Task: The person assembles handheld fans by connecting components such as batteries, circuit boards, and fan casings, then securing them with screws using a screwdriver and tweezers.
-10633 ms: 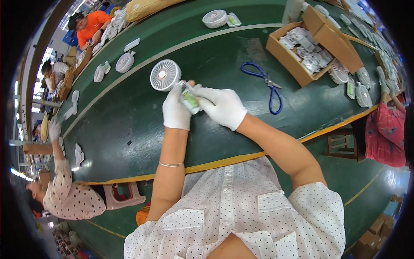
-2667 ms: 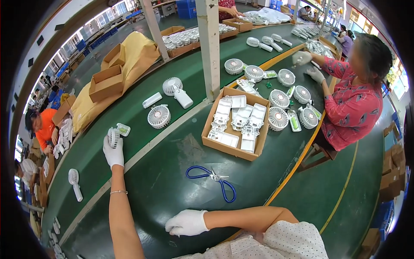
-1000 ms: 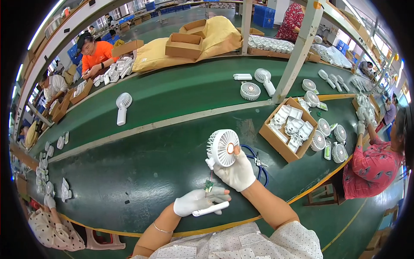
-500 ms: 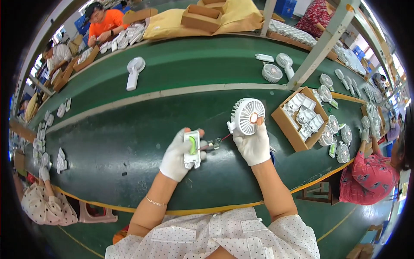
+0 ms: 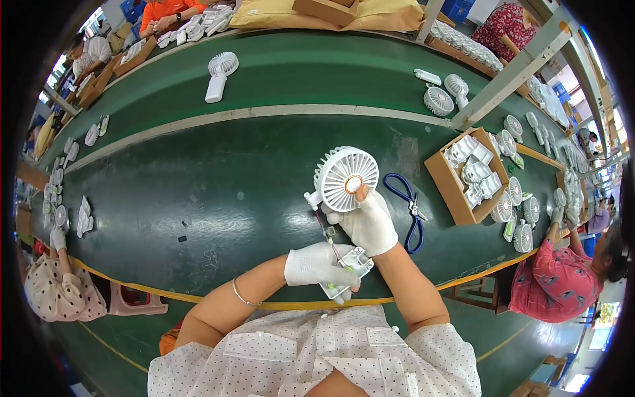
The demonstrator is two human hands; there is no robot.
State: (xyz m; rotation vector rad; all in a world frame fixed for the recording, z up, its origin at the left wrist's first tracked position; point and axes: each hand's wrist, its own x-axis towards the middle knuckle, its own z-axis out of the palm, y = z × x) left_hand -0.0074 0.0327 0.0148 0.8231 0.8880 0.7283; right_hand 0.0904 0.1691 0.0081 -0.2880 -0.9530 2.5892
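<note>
My right hand (image 5: 372,226), in a white glove with bare fingertips, grips a white round fan head (image 5: 346,177) with its grille facing up. Below it, near the table's front edge, my left hand (image 5: 313,265), gloved too, is closed around a white plastic handle housing (image 5: 358,261). Something green shows on the housing, partly covered by the fingers. A thin red wire (image 5: 336,251) and a small metal part (image 5: 330,231) hang between the fan head and the housing. Just right of my right hand lie blue-handled snips (image 5: 414,210).
A cardboard box (image 5: 455,190) of white housings stands at the right, with several fan heads (image 5: 522,236) beyond it. A whole hand fan (image 5: 219,74) lies on the far belt. A small black piece (image 5: 182,239) lies at left. Co-workers sit at both sides; a metal post (image 5: 512,69) rises at back right.
My left hand has brought the housing right and toward my body, below the fan head. The fan head has shifted slightly left. The snips, mostly hidden before, now show. The whole view has shifted.
</note>
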